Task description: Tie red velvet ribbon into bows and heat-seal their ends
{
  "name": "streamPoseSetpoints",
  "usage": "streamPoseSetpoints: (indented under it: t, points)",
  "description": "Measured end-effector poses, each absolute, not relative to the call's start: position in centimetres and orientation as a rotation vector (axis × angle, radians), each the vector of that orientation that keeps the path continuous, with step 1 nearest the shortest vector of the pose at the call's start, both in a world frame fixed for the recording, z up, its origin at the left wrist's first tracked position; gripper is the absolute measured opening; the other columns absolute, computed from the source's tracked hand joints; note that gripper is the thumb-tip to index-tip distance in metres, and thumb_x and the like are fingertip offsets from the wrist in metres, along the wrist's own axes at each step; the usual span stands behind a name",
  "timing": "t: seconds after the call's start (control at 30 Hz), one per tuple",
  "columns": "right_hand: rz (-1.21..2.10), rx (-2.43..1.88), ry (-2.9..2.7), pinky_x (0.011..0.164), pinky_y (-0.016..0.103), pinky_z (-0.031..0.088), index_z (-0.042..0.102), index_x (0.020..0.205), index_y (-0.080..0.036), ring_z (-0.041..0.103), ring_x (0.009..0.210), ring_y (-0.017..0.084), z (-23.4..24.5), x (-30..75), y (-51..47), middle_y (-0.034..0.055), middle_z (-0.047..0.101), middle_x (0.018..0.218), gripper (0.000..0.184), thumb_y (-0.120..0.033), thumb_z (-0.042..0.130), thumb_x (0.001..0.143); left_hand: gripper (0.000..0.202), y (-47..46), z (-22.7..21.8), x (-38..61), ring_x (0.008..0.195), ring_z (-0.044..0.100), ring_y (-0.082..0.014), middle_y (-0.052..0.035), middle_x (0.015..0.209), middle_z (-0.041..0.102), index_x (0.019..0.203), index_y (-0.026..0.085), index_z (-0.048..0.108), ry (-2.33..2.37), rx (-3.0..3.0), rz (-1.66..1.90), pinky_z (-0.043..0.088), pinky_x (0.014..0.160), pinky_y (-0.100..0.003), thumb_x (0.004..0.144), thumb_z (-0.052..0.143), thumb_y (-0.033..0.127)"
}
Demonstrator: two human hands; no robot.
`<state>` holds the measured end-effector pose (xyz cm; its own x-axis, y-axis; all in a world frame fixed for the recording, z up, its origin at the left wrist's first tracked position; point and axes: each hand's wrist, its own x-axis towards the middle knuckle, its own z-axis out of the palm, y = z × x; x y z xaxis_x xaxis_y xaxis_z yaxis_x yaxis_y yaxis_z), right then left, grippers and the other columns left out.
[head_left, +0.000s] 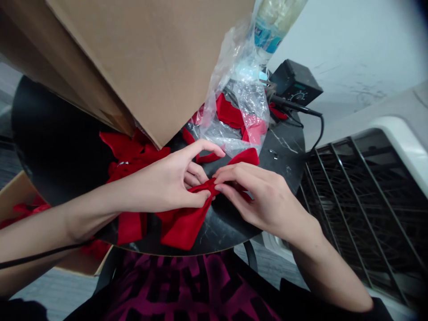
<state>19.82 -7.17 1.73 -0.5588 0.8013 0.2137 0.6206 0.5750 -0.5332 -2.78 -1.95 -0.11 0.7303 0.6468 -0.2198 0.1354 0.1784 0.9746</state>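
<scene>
A red fabric bow [187, 223] is held between both hands just above the round black table [227, 227]. My left hand [177, 178] pinches it near its gathered middle, thumb in front and the index finger raised away. On the other side of that middle, the thumb and fingertips of my right hand [257, 191] press on the cloth. One tail of the bow hangs toward the table's front edge, while another loop shows behind my right hand. More red bows [123, 151] lie beyond my left forearm, one with a small shiny band around it.
A large cardboard box [154, 58] stands at the back left. Behind my hands sits a clear plastic bag [244, 107] with red pieces, near a bottle [270, 31] and a black dial box [296, 84] with a cable. A barred fan [361, 196] is at right; an open carton [20, 196] sits lower left.
</scene>
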Motion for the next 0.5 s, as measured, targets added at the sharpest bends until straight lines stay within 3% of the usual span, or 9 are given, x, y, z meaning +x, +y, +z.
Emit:
streamPoseSetpoints:
  t: [0.17, 0.37, 0.5]
  points:
    - [0.746, -1.198, -2.261, 0.069, 0.021, 0.052, 0.071, 0.109, -0.021, 0.065, 0.068, 0.008, 2.5, 19.8, -6.9, -0.0047, 0.074, 0.087, 0.013, -0.017, 0.071, 0.097, 0.065, -2.0, 0.3, -2.8, 0.076, 0.078, -0.0184, 0.0017, 0.082, 0.076, 0.143, 0.031, 0.048, 0.706, 1.414, 0.386, 0.063, 0.074, -0.024, 0.086, 0.081, 0.029]
    - [0.926, -1.187, -2.261, 0.077, 0.022, 0.054, 0.077, 0.106, -0.023, 0.073, 0.084, 0.011, 3.1, 19.7, -6.5, -0.0017, 0.08, 0.1, 0.013, -0.016, 0.068, 0.099, 0.067, -1.9, -0.6, -2.7, 0.077, 0.08, -0.0195, 0.0016, 0.078, 0.077, 0.141, 0.028, 0.051, 0.684, 1.392, 0.375, 0.064, 0.074, -0.023, 0.084, 0.085, 0.031]
    - [0.888, -1.213, -2.291, 0.072, 0.023, 0.053, 0.077, 0.1, -0.022, 0.071, 0.074, 0.01, 2.9, 19.6, -6.1, -0.0033, 0.079, 0.089, 0.011, -0.015, 0.068, 0.098, 0.069, -2.0, -0.5, -2.4, 0.078, 0.08, -0.0188, 0.0017, 0.079, 0.078, 0.144, 0.027, 0.051, 0.7, 1.378, 0.346, 0.064, 0.076, -0.024, 0.084, 0.085, 0.031]
